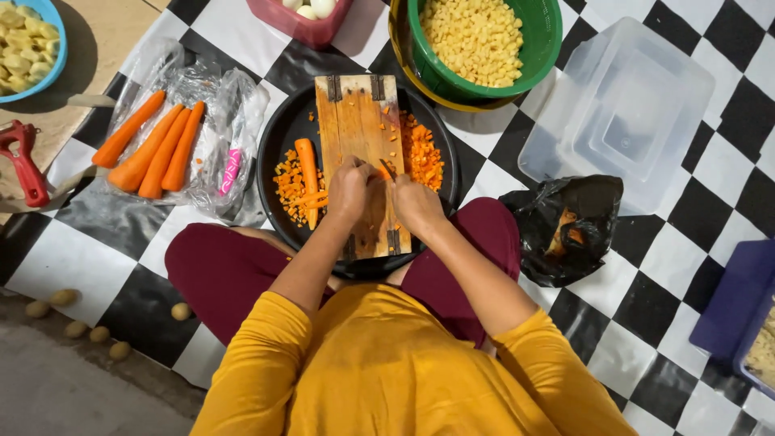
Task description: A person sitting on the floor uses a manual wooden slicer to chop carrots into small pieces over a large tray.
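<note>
Head view: both hands, left (pixel 349 190) and right (pixel 416 203), pinched a carrot piece (pixel 385 171) on the cutting board (pixel 355 121); diced heaps lay beside it; four whole carrots (pixel 153 147) waited left.

Just one view on my end, the head cam, and it's aimed pretty much straight down from above the person sitting on the floor. Their yellow sleeves and lap fill the bottom of the shot, with the wooden cutting board (pixel 358 153) dead centre at arm's length. It's wide enough to take in the checkered mat (pixel 686 266) and the green bowl (pixel 534 48) at the top edge. No second view to overlap with.
</note>
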